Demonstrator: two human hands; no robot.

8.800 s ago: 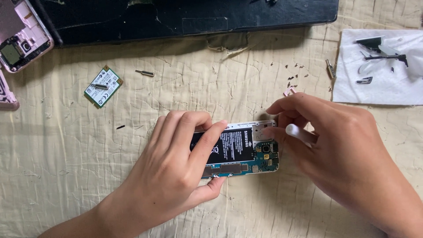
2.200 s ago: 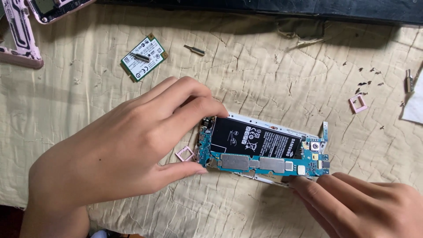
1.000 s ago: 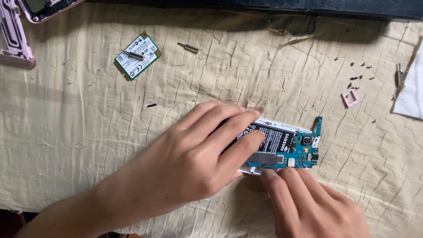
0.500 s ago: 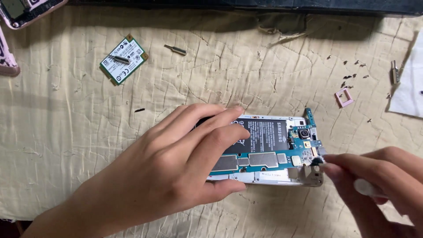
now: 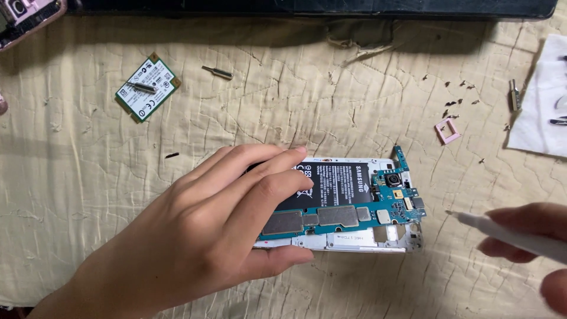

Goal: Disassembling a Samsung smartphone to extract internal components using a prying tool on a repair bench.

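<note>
An opened phone [image 5: 348, 207] lies flat on the cloth, its back off, showing a black battery and a teal circuit board. My left hand [image 5: 218, 230] rests on the phone's left half, fingers over the battery and thumb under the near edge, pinning it down. At the right edge of the view, my right hand [image 5: 531, 242] grips a thin white tool [image 5: 502, 233] whose tip points left and hangs a little right of the phone, not touching it.
On the creased beige cloth [image 5: 88, 195] lie a small green circuit card [image 5: 146, 86], a metal bit [image 5: 217, 72], several tiny dark screws [image 5: 455, 103], a pink tray frame [image 5: 447, 130] and a white tissue [image 5: 540, 112] with parts. A dark slab [image 5: 307, 7] spans the far edge; a pink phone shell [image 5: 26, 18] sits top left.
My right hand has pulled away from the phone's right end toward the right, carrying the white tool. My left hand stays pressed on the phone.
</note>
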